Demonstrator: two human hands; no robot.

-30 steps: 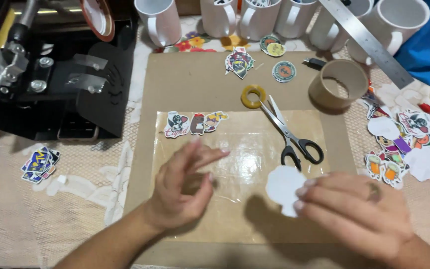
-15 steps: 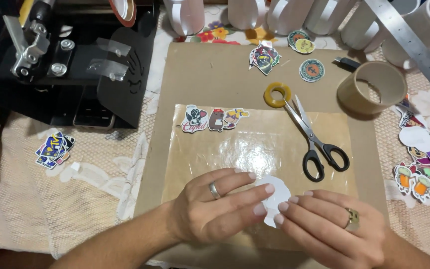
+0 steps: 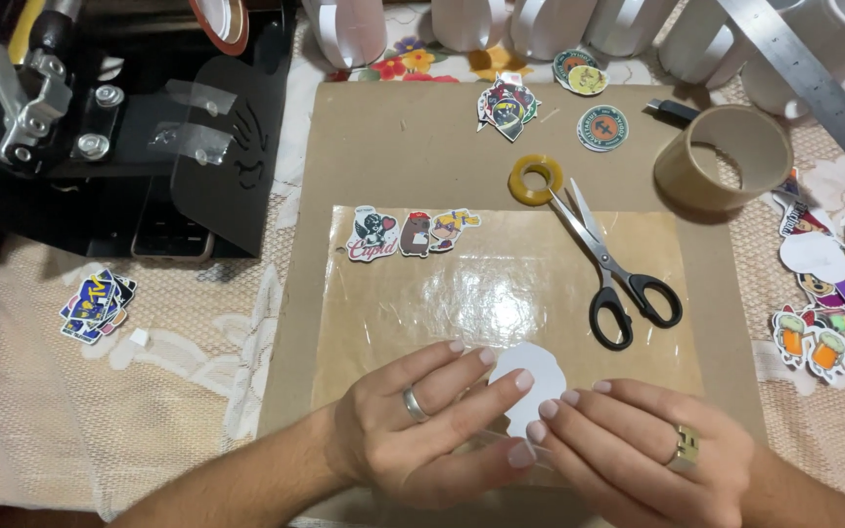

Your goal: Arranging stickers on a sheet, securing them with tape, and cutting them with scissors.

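Both hands low in frame, forearms coming in from the bottom edge, palms down over the clear film (image 3: 501, 293) that lies on the brown card (image 3: 393, 147). Left hand (image 3: 422, 430) has a ring, fingers stretched out and slightly spread, tips pointing right; index and middle tips rest on the left edge of the white cutout (image 3: 532, 383), thumb tucked below near the cutout's lower edge. Right hand (image 3: 638, 450), also ringed, fingers loosely together and pointing left, tips touching the cutout's lower right edge. Cutout lies blank side up on the film, between the two sets of fingertips, pinned rather than lifted as far as can be told. Whether either hand truly pinches it is unclear.

Three stickers (image 3: 411, 233) stuck in a row at the film's upper left corner. Scissors (image 3: 613, 269) lie shut on the film's right part, handles towards the hands. Small yellow tape roll (image 3: 536, 179) just beside the scissor tips; big brown tape roll (image 3: 726, 156) further right. Sticker pile (image 3: 828, 284) at the right edge, another small stack (image 3: 97, 305) at left on the lace cloth. White mugs (image 3: 540, 24) line the top; insides not visible. Black press (image 3: 100, 127) top left.
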